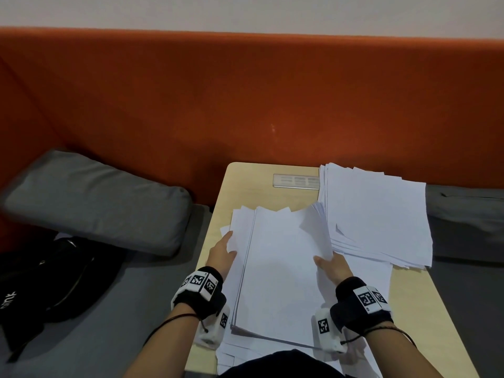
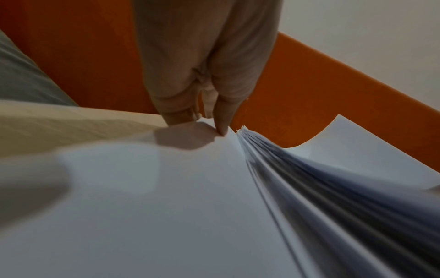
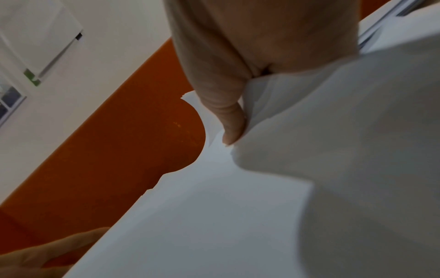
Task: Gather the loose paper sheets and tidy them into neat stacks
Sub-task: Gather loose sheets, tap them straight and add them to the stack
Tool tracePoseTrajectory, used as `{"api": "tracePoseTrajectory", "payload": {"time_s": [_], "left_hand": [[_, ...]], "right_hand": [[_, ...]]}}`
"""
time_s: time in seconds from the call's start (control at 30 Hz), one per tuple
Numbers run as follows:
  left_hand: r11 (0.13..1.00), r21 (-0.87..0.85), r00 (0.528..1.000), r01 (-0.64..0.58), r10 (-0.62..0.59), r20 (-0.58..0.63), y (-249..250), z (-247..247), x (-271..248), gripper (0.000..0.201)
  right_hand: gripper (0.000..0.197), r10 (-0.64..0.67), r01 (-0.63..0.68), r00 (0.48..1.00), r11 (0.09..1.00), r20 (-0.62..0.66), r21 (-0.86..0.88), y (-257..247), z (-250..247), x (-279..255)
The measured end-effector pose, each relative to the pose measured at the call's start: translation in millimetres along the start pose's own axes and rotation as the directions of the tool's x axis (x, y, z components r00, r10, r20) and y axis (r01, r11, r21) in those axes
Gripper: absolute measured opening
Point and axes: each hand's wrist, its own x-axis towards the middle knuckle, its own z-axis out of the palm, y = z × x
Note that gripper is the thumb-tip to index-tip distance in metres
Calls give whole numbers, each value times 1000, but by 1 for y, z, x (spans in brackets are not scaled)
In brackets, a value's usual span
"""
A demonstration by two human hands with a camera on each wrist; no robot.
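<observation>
**Both hands hold a bundle of sheets over the table**

Both hands grip one thick bundle of white sheets (image 1: 275,268) by its long sides, above the near middle of the table (image 1: 246,181). On the bundle's left edge, the left hand (image 1: 221,255) has its thumb on the top face and its fingers hidden beneath the paper. The left wrist view shows fingertips (image 2: 222,127) pressed onto a sheet just beside the fanned edges of the bundle (image 2: 333,188). Gripping the right edge, the right hand (image 1: 334,270) lays its thumb (image 3: 229,120) across the top sheet, pinching several curled sheets (image 3: 273,97) against the fingers below. The far ends of the sheets in the bundle are uneven, with corners sticking out at different heights.

More loose sheets (image 1: 362,271) lie flat under the bundle, reaching the near edge of the table. A second pile of sheets (image 1: 379,214) sits at the far right corner, roughly squared but with many edges splayed, and it overhangs the right edge of the table. Part of it covers a grey slotted panel (image 1: 296,181) set into the far edge.

Each wrist wears a black band with black-and-white square markers. An orange padded wall (image 1: 245,99) rises behind the table. To the left, a grey cushion (image 1: 101,200) and a black bag (image 1: 54,279) rest on a grey seat.
</observation>
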Motion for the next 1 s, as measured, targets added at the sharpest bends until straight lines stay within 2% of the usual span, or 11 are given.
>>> {"api": "tracePoseTrajectory", "payload": {"time_s": [0.13,0.3,0.4,0.47,0.6,0.67,1.0], "left_hand": [[998,-33,999,44,-43,18,1,0,1,59],[999,-28,1000,17,-17,-7,1,1,-1,57],[987,156,999,-31,29,17,6,4,-5,55],[948,315,998,-51,41,39,9,8,-6,55],[792,609,999,-34,10,42,16,14,-6,56],[755,655,999,-34,6,45,18,15,-6,56],[725,688,995,-35,-41,94,22,14,-5,60]], "right_hand": [[32,9,-9,1000,1000,-2,8,1,0,2],[30,8,-8,1000,1000,-1,3,1,0,2],[28,4,-4,1000,1000,1,12,2,0,2],[22,1,-1,1000,1000,1,16,1,0,2],[15,-4,4,1000,1000,0,25,1,-1,1],[15,-6,6,1000,1000,1,28,1,-1,1],[17,3,-3,1000,999,-1,38,2,0,3]]}}
